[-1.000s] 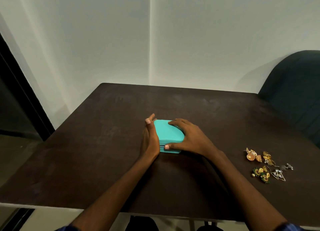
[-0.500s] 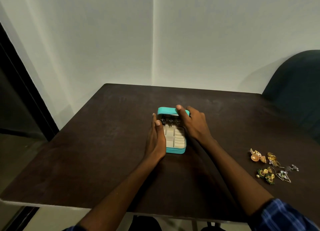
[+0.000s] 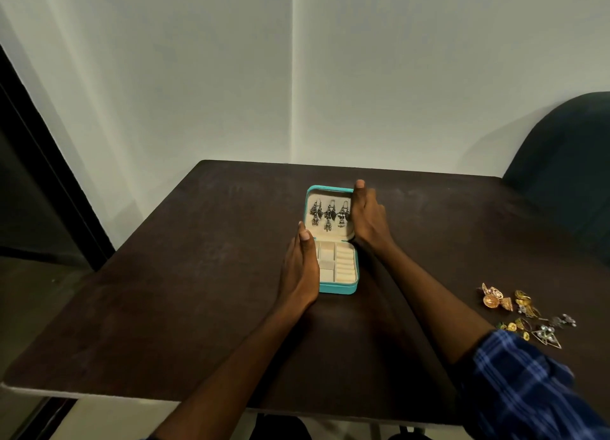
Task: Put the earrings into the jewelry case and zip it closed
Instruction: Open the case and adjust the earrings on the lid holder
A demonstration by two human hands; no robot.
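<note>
Head: jewelry case [image 3: 340, 286] lid now open.

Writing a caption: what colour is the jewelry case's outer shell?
Teal (turquoise), seen in the head view on the jewelry case.

You've got both forearms bare here, nothing on either wrist that shows, no watch and no bracelet. Your left hand [image 3: 298, 268] is bare too, no ring visible on the fingers you can see, thumbnail short. Your right hand [image 3: 366, 215] is the same: bare, thumbnail trimmed short. On your right arm there's a sleeve [image 3: 525, 387] pushed up above the forearm, dark blue cloth crossed with lighter blue and pale check lines, a plaid pattern, loose and creased. Your left arm shows just a sliver of dark blue cloth at the bottom edge.
</note>
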